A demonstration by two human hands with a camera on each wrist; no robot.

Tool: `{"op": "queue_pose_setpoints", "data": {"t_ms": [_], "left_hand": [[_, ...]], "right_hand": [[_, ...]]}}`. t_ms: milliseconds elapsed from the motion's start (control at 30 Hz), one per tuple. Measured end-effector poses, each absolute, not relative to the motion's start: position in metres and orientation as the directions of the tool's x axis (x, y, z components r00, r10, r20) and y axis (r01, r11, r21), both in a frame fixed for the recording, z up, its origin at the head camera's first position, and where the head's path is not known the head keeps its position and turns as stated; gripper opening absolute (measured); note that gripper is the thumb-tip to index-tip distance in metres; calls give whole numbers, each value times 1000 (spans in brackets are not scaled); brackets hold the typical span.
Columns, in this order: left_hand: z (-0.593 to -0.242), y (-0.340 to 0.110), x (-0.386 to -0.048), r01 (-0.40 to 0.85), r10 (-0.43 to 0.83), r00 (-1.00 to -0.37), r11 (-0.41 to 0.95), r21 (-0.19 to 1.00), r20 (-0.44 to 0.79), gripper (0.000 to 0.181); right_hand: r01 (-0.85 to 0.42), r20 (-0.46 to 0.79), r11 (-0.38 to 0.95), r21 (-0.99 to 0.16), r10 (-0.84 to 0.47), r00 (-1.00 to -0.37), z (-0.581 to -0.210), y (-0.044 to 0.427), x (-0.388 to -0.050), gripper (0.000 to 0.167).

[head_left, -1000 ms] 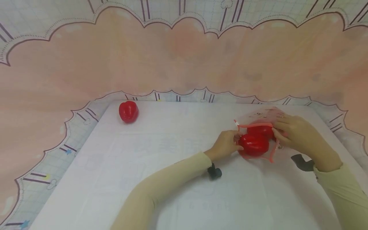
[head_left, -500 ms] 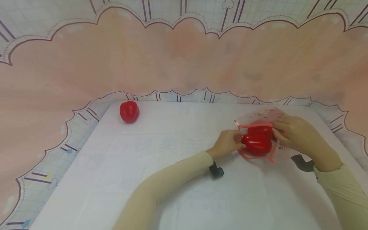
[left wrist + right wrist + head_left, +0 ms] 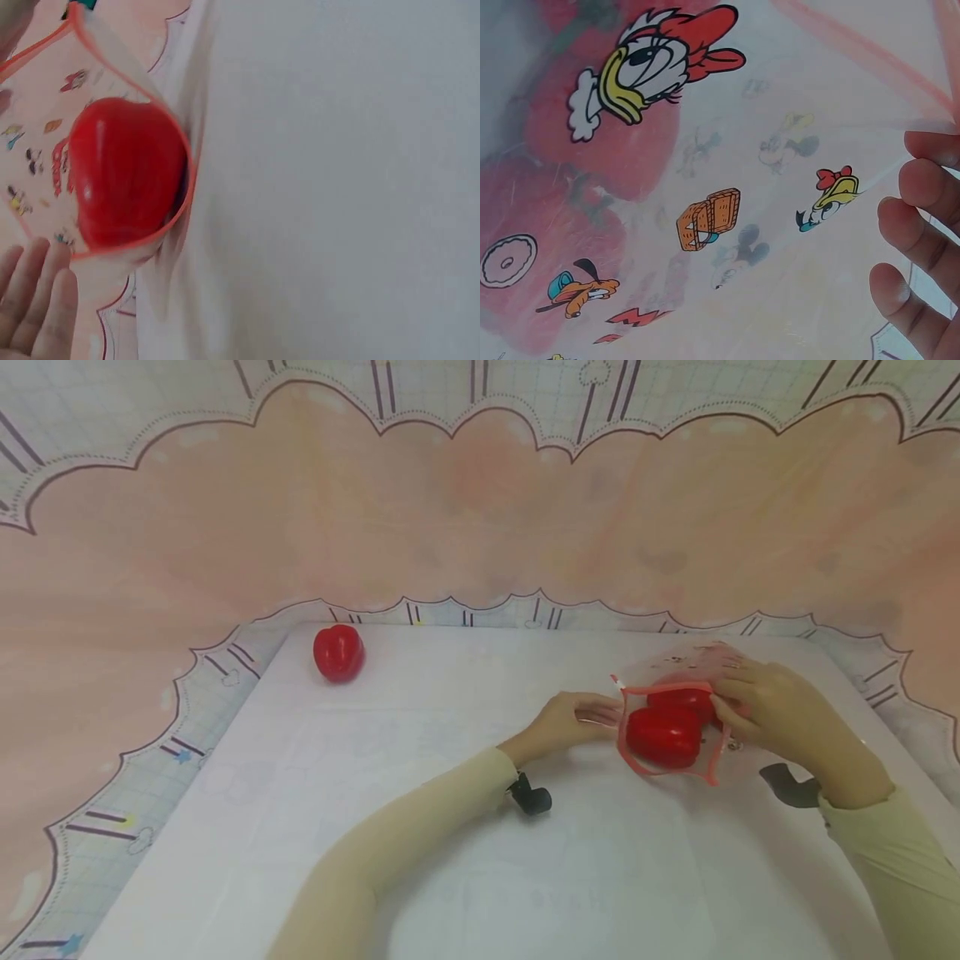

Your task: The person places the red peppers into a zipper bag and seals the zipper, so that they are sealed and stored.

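A clear bag with a red-orange rim (image 3: pixel 672 687) and cartoon prints lies at the right of the table, its mouth open toward the left and front. A red pepper (image 3: pixel 663 737) sits in its mouth, with another red pepper (image 3: pixel 678 700) behind. My right hand (image 3: pixel 780 710) grips the bag's right side, thumb at the rim. With fingers extended, my left hand (image 3: pixel 566 722) is at the bag's left edge, holding nothing; in the left wrist view its fingers (image 3: pixel 37 300) are straight beside the rim. Through the printed film (image 3: pixel 705 217), the right wrist view shows red peppers.
Another red pepper (image 3: pixel 339 653) stands at the back left of the white table (image 3: pixel 450 735). A patterned curtain (image 3: pixel 450 510) hangs behind the table and along its sides. A black wrist device (image 3: pixel 531 796) is under my left wrist.
My left hand has let go of the front pepper and moved left, its fingers straightened. The front pepper rests slightly lower in the bag's mouth. My right hand has stayed in place.
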State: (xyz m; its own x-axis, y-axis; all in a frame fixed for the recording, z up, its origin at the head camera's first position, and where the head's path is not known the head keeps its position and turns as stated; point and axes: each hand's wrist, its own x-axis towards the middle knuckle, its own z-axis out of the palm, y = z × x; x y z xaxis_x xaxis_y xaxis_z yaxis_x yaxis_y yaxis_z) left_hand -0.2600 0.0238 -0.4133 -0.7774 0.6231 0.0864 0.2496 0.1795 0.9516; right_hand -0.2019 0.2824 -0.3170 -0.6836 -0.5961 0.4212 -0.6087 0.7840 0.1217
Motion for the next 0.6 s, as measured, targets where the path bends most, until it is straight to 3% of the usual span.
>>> {"op": "queue_pose_setpoints", "data": {"t_ms": [267, 600], "left_hand": [[-400, -10, -265, 277, 667, -740, 187, 943, 85, 47], [-389, -54, -273, 266, 640, -764, 194, 944, 84, 46]], "right_hand": [[-626, 455, 771, 116, -602, -657, -318, 283, -202, 26], [-631, 465, 767, 115, -603, -649, -318, 285, -203, 26]]}}
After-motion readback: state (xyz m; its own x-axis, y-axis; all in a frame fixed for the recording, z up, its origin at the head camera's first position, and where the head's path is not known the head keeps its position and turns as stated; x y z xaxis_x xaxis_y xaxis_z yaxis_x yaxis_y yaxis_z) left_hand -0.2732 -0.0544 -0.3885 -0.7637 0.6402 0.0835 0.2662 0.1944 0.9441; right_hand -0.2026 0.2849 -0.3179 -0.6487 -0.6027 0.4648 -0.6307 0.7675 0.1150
